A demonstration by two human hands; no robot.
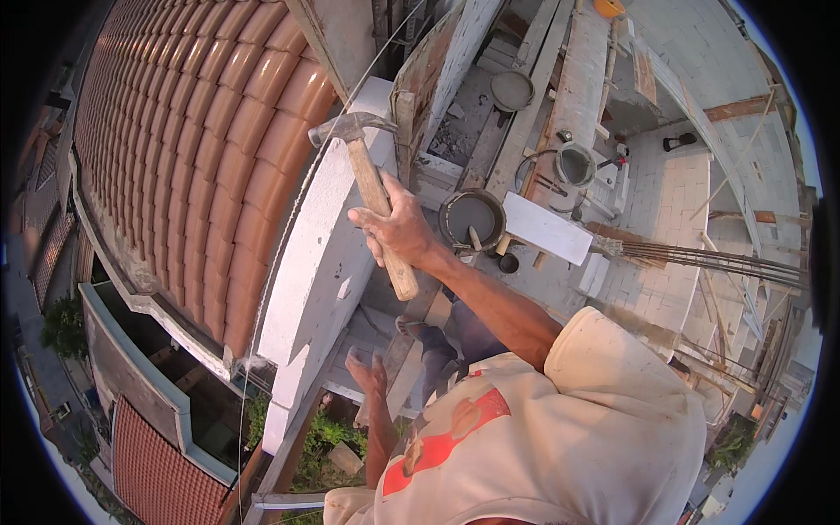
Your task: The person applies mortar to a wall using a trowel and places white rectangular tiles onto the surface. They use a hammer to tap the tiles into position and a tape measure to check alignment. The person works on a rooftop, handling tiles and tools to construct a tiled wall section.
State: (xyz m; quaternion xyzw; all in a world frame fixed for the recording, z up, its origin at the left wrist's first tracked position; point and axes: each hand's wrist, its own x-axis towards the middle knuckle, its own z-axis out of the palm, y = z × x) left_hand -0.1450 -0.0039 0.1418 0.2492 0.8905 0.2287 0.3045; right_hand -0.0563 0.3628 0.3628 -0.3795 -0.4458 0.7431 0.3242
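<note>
My right hand (398,232) is closed around the wooden handle of a claw hammer (354,131). The steel head is raised over the top of a white block wall (319,262). My left hand (367,372) hangs lower, fingers spread and holding nothing, just beside the wall's inner face. A thin taut string (278,254) runs along the wall's outer edge. My legs and one sandalled foot (411,325) stand on planks below.
A terracotta tiled roof (201,149) falls away left of the wall, with a drop to greenery below. A dark bucket of mortar (472,219), a loose white block (547,229), a bundle of rebar (717,258) and two more buckets (575,164) lie on the right.
</note>
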